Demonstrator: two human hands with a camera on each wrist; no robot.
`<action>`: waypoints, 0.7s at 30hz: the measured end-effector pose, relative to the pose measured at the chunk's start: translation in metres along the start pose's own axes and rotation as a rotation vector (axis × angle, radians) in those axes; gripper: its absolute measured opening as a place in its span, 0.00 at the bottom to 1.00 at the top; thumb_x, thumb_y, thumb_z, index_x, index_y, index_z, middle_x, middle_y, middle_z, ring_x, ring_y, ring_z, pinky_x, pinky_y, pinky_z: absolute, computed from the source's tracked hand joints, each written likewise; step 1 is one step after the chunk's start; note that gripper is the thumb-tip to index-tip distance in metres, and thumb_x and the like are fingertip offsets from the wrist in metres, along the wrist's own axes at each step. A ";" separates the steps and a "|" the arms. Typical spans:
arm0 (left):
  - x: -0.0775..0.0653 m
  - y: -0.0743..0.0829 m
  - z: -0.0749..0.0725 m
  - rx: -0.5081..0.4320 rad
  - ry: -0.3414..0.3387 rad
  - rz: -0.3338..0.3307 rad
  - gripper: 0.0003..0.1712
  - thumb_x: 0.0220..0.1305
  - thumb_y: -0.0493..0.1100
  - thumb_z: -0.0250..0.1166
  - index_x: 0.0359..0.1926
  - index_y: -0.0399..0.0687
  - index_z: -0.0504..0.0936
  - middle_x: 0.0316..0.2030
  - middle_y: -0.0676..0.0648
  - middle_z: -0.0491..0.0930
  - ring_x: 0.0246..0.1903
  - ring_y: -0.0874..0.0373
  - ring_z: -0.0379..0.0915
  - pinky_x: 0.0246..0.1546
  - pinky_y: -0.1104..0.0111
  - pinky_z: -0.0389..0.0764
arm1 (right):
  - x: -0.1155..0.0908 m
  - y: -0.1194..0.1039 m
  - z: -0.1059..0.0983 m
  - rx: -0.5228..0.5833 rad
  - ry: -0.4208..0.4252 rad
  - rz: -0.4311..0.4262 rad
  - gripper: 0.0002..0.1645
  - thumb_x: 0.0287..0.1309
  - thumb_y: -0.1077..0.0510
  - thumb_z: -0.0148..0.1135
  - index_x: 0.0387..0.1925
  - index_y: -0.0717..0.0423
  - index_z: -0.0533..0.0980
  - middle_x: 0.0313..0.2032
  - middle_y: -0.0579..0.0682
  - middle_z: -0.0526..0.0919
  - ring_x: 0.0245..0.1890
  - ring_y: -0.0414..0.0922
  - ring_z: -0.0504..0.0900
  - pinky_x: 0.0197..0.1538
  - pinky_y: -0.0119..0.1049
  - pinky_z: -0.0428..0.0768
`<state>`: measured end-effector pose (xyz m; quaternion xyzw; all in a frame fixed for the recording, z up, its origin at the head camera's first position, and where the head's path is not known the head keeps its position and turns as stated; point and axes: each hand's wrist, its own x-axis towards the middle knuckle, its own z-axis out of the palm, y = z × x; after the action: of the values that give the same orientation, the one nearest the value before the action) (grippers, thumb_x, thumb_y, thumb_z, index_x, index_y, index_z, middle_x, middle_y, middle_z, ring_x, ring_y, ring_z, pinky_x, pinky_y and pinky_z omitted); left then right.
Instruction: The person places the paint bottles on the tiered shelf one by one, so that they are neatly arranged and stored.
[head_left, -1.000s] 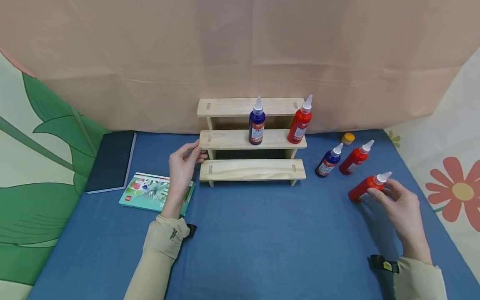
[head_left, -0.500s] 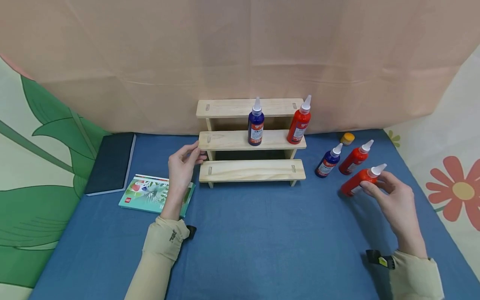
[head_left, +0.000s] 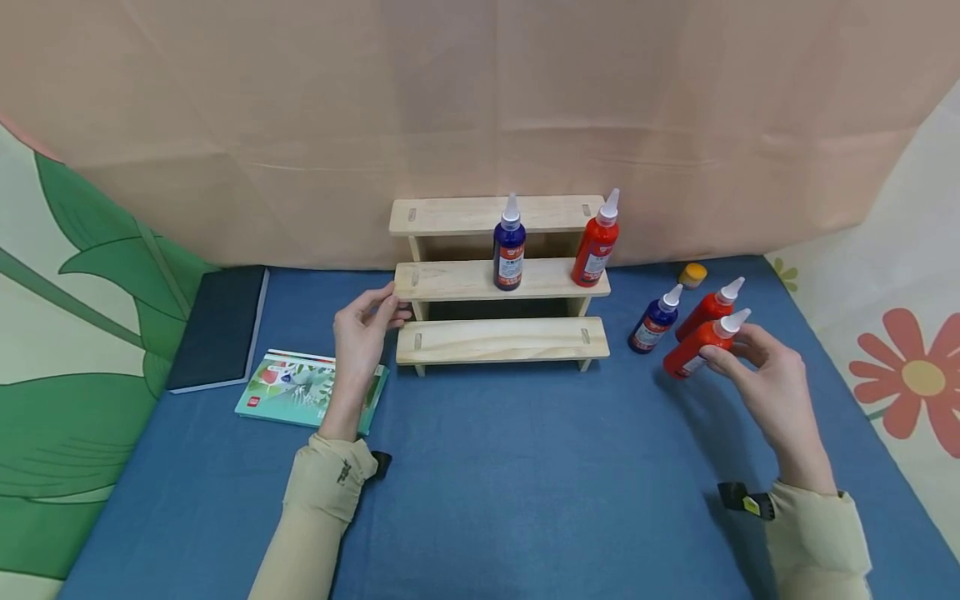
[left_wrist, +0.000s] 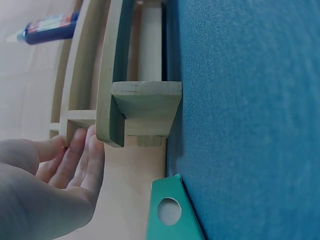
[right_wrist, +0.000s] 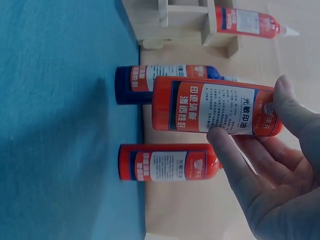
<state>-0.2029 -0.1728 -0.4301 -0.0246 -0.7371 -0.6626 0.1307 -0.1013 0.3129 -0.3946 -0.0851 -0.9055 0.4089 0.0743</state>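
My right hand [head_left: 768, 392] grips a red ink bottle [head_left: 693, 348] with a white pointed cap near its top; in the right wrist view the bottle [right_wrist: 215, 106] is raised off the blue cloth. Beside it stand a second red bottle [right_wrist: 167, 162] and a blue bottle [head_left: 652, 323]. With thumb and fingertips, my left hand [head_left: 358, 337] pinches the left end of the middle step of a three-tier wooden shelf [head_left: 465, 282]. On that middle step stand another blue bottle [head_left: 509, 254] and another red bottle [head_left: 596, 250].
A yellow cap [head_left: 692, 275] lies behind the bottles on the right. Left of the shelf are a green booklet [head_left: 288, 387], partly hidden under my left forearm, and a dark notebook [head_left: 220, 325]. A beige sheet [head_left: 300, 150] hangs behind the shelf.
My right hand has carried the red bottle left and away from me, towards the standing bottles. My left hand has stayed at the shelf.
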 end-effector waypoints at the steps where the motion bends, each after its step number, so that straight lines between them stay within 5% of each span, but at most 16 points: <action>1: 0.000 0.000 0.000 0.000 0.001 -0.001 0.18 0.80 0.36 0.64 0.64 0.33 0.84 0.49 0.30 0.86 0.38 0.61 0.88 0.44 0.69 0.91 | 0.001 -0.002 0.000 0.002 -0.001 -0.003 0.36 0.75 0.45 0.68 0.72 0.62 0.73 0.64 0.64 0.79 0.55 0.44 0.77 0.44 0.15 0.74; 13: 0.000 0.000 -0.001 0.004 -0.004 -0.002 0.17 0.80 0.35 0.64 0.63 0.33 0.84 0.49 0.30 0.86 0.40 0.55 0.89 0.45 0.67 0.91 | 0.005 -0.020 0.010 0.008 -0.017 -0.040 0.34 0.74 0.44 0.69 0.69 0.61 0.75 0.61 0.61 0.81 0.54 0.41 0.77 0.48 0.22 0.76; 21: 0.000 0.000 -0.001 0.008 -0.002 0.007 0.17 0.79 0.35 0.64 0.64 0.32 0.84 0.48 0.30 0.87 0.41 0.50 0.89 0.44 0.67 0.91 | 0.009 -0.036 0.023 0.025 -0.028 -0.062 0.34 0.74 0.46 0.70 0.69 0.63 0.76 0.59 0.65 0.81 0.58 0.57 0.78 0.46 0.23 0.76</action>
<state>-0.2031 -0.1736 -0.4298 -0.0272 -0.7399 -0.6590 0.1325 -0.1184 0.2747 -0.3821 -0.0502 -0.9036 0.4187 0.0754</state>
